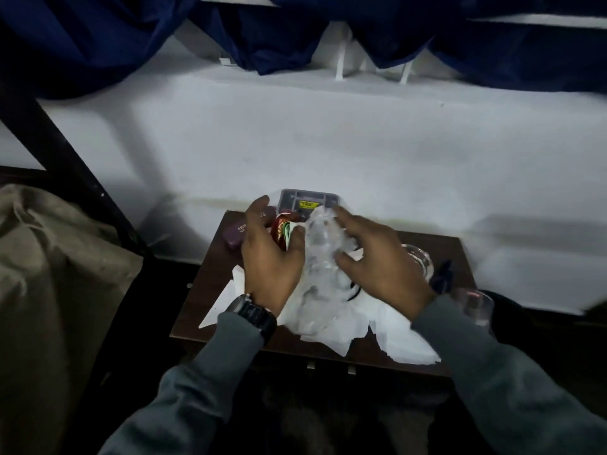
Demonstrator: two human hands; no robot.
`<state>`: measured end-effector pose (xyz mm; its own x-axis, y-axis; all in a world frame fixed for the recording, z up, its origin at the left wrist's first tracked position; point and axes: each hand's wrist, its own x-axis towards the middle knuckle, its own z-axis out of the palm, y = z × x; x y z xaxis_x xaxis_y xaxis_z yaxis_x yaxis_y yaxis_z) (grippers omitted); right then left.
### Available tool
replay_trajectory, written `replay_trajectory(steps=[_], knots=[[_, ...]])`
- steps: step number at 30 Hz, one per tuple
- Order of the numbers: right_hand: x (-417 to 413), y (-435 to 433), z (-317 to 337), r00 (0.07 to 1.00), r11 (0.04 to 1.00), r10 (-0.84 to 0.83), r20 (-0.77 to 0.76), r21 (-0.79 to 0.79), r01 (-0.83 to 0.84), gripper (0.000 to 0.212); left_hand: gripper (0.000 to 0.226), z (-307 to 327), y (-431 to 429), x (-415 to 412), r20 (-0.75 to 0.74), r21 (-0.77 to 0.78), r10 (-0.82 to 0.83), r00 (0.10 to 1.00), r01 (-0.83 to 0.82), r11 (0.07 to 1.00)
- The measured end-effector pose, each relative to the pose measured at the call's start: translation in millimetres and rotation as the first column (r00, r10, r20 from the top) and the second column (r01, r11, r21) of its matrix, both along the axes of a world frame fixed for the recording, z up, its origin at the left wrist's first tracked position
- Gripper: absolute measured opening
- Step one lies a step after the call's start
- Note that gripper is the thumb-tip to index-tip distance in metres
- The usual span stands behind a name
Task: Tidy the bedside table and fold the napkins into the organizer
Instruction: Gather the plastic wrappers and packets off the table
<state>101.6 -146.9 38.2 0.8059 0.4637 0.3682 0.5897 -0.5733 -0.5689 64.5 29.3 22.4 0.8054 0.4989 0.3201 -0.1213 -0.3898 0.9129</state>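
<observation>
A crumpled piece of clear plastic (320, 254) stands between my two hands over the small dark wooden bedside table (440, 251). My left hand (269, 257) reaches over a red packet (281, 228) and a purple box (236, 233), and its thumb presses on the plastic's left edge. On the plastic's right side lies my right hand (377, 261), fingers spread. Several white napkins (387, 333) lie unfolded and overlapping on the front of the table. The grey organizer (308, 197), with a yellow label inside, sits at the table's back edge. Motion blurs the hands.
A drinking glass (422, 259) stands at the table's right, a second glass (473, 305) near its right front corner, and a dark blue object (441, 277) between them. A white wall lies behind, blue curtains above, and a bed with tan bedding (56, 274) at left.
</observation>
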Motion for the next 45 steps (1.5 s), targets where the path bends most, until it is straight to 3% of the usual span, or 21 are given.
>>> replay_trajectory(steps=[5, 8, 11, 15, 18, 22, 24, 26, 29, 32, 37, 42, 45], knots=[[-10, 23, -10, 0.994, 0.984, -0.094, -0.05, 0.147, 0.1, 0.061, 0.054, -6, -24, -12, 0.019, -0.031, -0.176, 0.984, 0.176, 0.984], [-5, 21, -12, 0.988, 0.973, -0.138, -0.065, 0.178, 0.148, 0.059, 0.074, -8, -26, -16, -0.02, -0.094, -0.22, 0.975, 0.217, 0.972], [-2, 23, -16, 0.988, 0.972, -0.087, -0.127, 0.208, 0.112, 0.06, 0.102, -6, -22, -15, -0.054, -0.121, -0.192, 0.98, 0.185, 0.975], [4, 36, -18, 0.951, 0.92, 0.037, -0.307, 0.383, 0.087, 0.05, 0.089, -11, 0, -4, -0.01, -0.037, -0.109, 0.994, 0.109, 0.993], [7, 44, -14, 0.946, 0.891, 0.118, -0.302, 0.452, 0.033, 0.054, 0.092, -6, 23, 2, 0.011, -0.022, -0.076, 0.997, 0.077, 0.997], [11, 51, -16, 0.961, 0.772, -0.088, -0.261, 0.592, 0.231, 0.031, 0.084, 15, 54, 7, 0.041, -0.047, 0.041, 0.998, -0.039, 0.998], [12, 51, -29, 0.908, 0.79, -0.178, -0.379, 0.495, 0.361, 0.017, 0.08, 25, 67, 9, 0.08, -0.028, 0.113, 0.99, -0.111, 0.993], [7, 56, -48, 0.855, 0.919, -0.169, -0.491, 0.236, 0.317, 0.011, 0.077, 32, 79, 10, 0.113, -0.026, 0.155, 0.981, -0.153, 0.988], [-2, 76, -74, 0.818, 0.981, -0.164, -0.551, 0.0, 0.196, 0.034, 0.075, 34, 96, 10, 0.127, -0.016, 0.176, 0.976, -0.176, 0.984], [-4, 99, -83, 0.791, 0.971, -0.215, -0.573, -0.04, 0.234, 0.051, 0.076, 26, 105, 6, 0.112, 0.016, 0.194, 0.975, -0.197, 0.98], [1, 107, -88, 0.73, 0.951, -0.266, -0.629, -0.05, 0.304, 0.017, 0.078, 7, 108, -1, 0.083, 0.044, 0.179, 0.98, -0.183, 0.982], [9, 105, -90, 0.839, 0.928, -0.336, -0.427, -0.302, 0.218, 0.032, 0.077, 4, 109, 0, 0.075, 0.029, 0.206, 0.976, -0.209, 0.978], [13, 108, -89, 0.838, 0.932, -0.324, -0.439, -0.301, 0.203, 0.031, 0.078, 3, 112, -1, 0.083, 0.042, 0.212, 0.974, -0.216, 0.976]])
